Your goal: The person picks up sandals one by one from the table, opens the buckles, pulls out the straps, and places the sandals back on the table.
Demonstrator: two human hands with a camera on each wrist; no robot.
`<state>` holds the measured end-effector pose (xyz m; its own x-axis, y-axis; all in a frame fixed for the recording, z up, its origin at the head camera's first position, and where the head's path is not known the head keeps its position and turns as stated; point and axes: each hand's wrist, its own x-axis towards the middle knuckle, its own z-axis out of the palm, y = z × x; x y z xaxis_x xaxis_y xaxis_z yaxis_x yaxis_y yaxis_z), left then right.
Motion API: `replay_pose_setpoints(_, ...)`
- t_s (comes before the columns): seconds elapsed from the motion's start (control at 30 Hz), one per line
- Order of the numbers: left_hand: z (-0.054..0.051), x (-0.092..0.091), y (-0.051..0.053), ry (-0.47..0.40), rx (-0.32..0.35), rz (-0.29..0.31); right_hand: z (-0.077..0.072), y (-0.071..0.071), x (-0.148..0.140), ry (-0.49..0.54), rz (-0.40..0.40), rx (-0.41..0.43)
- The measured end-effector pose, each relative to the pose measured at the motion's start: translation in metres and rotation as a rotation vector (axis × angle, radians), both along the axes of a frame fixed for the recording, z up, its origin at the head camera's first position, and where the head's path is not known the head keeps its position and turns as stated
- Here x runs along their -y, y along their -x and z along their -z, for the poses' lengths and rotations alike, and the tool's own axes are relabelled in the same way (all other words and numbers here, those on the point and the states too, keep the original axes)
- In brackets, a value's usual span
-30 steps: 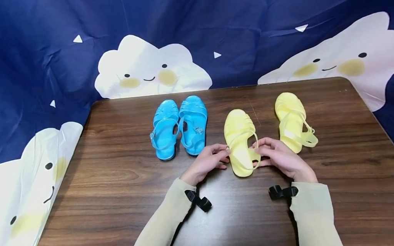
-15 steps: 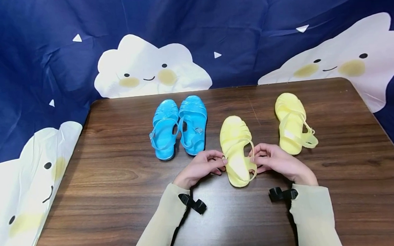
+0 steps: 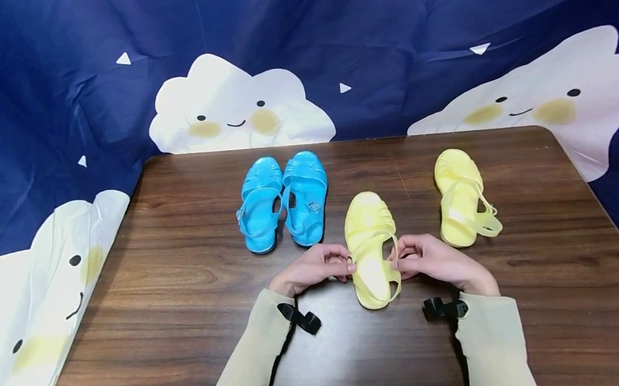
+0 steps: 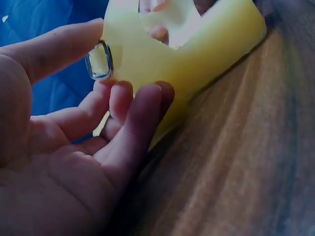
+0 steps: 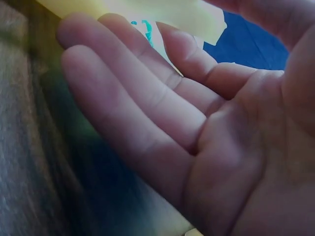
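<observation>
Nearer yellow sandal (image 3: 371, 255) was pinched at its sides between left hand (image 3: 315, 266) and right hand (image 3: 437, 260), over the table (image 3: 187, 299). Blue sandals (image 3: 306, 193) were already paired; farther yellow sandal (image 3: 456, 196) was untouched, well apart. Yellow pairing was judged unfinished.

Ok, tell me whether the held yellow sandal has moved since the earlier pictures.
Yes. Against the table, the held sandal has come nearer, away from the far edge, and slightly left.

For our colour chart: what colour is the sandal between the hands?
The sandal is pale yellow, clearest in the head view.
</observation>
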<state>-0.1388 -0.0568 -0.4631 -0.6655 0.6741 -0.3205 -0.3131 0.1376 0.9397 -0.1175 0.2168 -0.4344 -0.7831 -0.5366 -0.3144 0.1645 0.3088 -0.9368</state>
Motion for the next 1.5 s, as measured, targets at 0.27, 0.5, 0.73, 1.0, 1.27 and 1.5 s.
replay_pose_setpoints(0.27,0.003,0.005,0.001,-0.038,0.030,0.037,0.002,0.000,0.001,-0.018,-0.017,-0.010)
replay_pose_setpoints(0.5,0.004,0.005,0.003,-0.070,0.020,0.058,-0.001,0.000,0.001,-0.030,-0.019,-0.014)
replay_pose_setpoints(0.73,0.007,0.004,0.004,-0.058,-0.021,0.088,-0.004,-0.001,0.003,-0.069,-0.058,-0.014)
replay_pose_setpoints(1.0,0.005,0.005,0.002,-0.063,-0.057,0.068,-0.010,0.000,0.002,-0.074,-0.082,-0.032)
replay_pose_setpoints(1.27,0.008,0.004,-0.006,-0.019,-0.105,-0.002,-0.026,-0.006,-0.001,-0.221,0.045,-0.120)
replay_pose_setpoints(1.5,0.008,0.005,-0.014,0.012,-0.143,-0.043,-0.049,-0.015,0.012,-0.330,0.377,-0.530)
